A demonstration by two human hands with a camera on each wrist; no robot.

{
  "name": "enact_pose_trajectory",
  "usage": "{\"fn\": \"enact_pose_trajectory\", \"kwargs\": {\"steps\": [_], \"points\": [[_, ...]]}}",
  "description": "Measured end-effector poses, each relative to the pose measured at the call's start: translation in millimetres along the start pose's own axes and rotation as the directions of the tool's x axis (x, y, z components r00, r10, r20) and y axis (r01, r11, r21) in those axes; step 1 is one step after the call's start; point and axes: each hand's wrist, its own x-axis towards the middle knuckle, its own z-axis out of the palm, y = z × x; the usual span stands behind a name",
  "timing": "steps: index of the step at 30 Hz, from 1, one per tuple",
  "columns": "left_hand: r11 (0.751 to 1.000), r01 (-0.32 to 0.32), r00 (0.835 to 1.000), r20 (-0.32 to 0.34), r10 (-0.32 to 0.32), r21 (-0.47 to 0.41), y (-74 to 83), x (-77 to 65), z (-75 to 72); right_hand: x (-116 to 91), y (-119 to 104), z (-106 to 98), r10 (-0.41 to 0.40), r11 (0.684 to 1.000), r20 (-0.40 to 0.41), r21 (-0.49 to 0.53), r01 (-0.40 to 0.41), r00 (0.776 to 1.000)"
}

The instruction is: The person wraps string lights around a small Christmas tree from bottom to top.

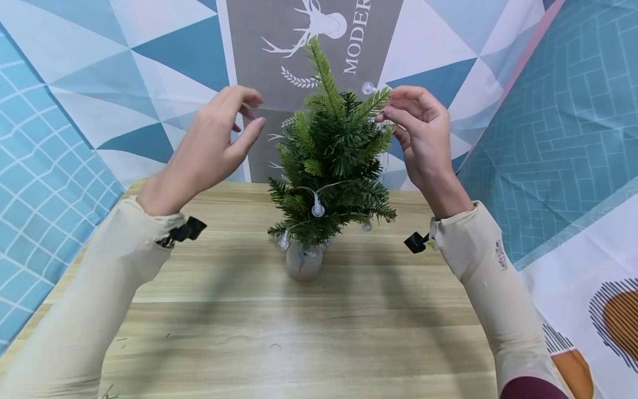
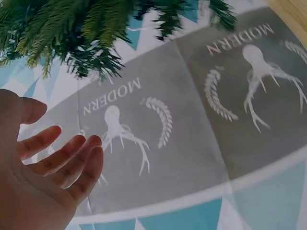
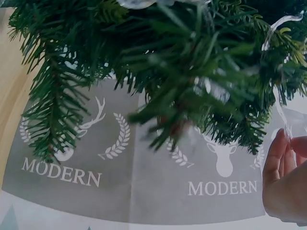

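Observation:
A small artificial Christmas tree [image 1: 331, 160] stands upright on a pale round base [image 1: 303, 265]. Clear round bulbs of a string light [image 1: 318, 208] hang among its branches. At the upper right side of the tree, my right hand [image 1: 423, 130] pinches the string light's thin clear wire [image 3: 279, 110] between thumb and fingers. One bulb [image 1: 369, 88] sticks out just above those fingertips. To the left of the treetop my left hand [image 1: 206, 138] is raised, apart from the branches, its fingers loosely bent around nothing. The far side of the tree is hidden in the head view.
The tree's base rests on a wood-grain table [image 1: 299, 338]. Behind it hangs a patterned cloth [image 1: 184, 61] with a grey deer panel. Blue tile-print cloths [image 1: 45, 160] flank both sides. A few dark needle scraps [image 1: 109, 392] lie near the table's front left.

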Motion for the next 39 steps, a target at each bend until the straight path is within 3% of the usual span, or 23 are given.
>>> {"fn": "enact_pose_trajectory", "kwargs": {"steps": [5,10,15,20,27,32,34,35,36,39], "points": [[0.993,0.048,0.994,0.104,-0.036,-0.11,7.6,25.7,1.6,6,1,8,0.019,1.0,0.002,-0.02,-0.019,1.0],[0.975,0.096,0.982,0.181,-0.059,-0.201,15.7,44.6,4.9,12,1,16,0.031,0.995,0.061,-0.096,-0.025,0.998],[0.942,0.123,0.972,0.228,-0.052,-0.311,23.4,62.8,8.7,19,2,22,0.031,0.993,0.071,-0.116,-0.023,0.997],[0.914,0.138,0.969,0.242,-0.045,-0.382,31.3,68.8,12.5,26,3,27,0.058,0.996,0.083,-0.07,-0.052,0.995],[0.947,0.068,0.975,0.222,0.003,-0.314,36.7,68.1,24.7,28,0,28,0.081,0.996,0.086,-0.042,-0.078,0.993],[0.968,0.04,0.976,0.219,0.016,-0.248,33.9,62.9,33.1,13,-10,9,-0.05,0.99,-0.057,-0.131,0.043,0.997],[0.97,0.027,0.976,0.215,0.027,-0.244,32.8,60.6,35.5,-1,-15,0,-0.177,0.972,-0.128,-0.179,0.153,0.976],[0.968,0.023,0.976,0.217,0.032,-0.248,32.6,59.6,36.2,-9,-18,-4,-0.257,0.953,-0.162,-0.208,0.222,0.953],[0.967,0.021,0.975,0.217,0.036,-0.256,32.4,58.8,36.6,-17,-20,-8,-0.343,0.925,-0.19,-0.242,0.295,0.92],[0.964,0.017,0.975,0.217,0.042,-0.265,31.6,57.2,35.0,-38,-23,-19,-0.549,0.824,-0.267,-0.335,0.457,0.792]]}}
